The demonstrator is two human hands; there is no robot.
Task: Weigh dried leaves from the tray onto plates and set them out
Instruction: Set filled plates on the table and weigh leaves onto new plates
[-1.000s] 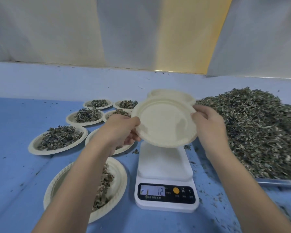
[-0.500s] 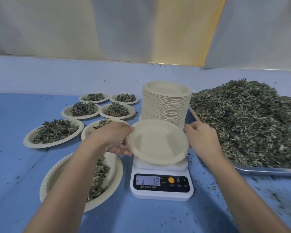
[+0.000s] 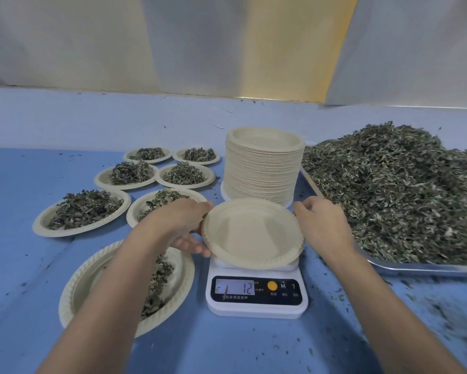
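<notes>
Facing upward; pale fluted plate (image 3: pixel 251 233)

The left hand (image 3: pixel 178 222) and right hand (image 3: pixel 322 225) are bare; behind each hand extends a bare, uncovered forearm.

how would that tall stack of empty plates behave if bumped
The stack of plates is tall for its base, so a sideways push probably tips or shears it. The plates look thin and paper-like, so it is likely light and slides easily.
</notes>
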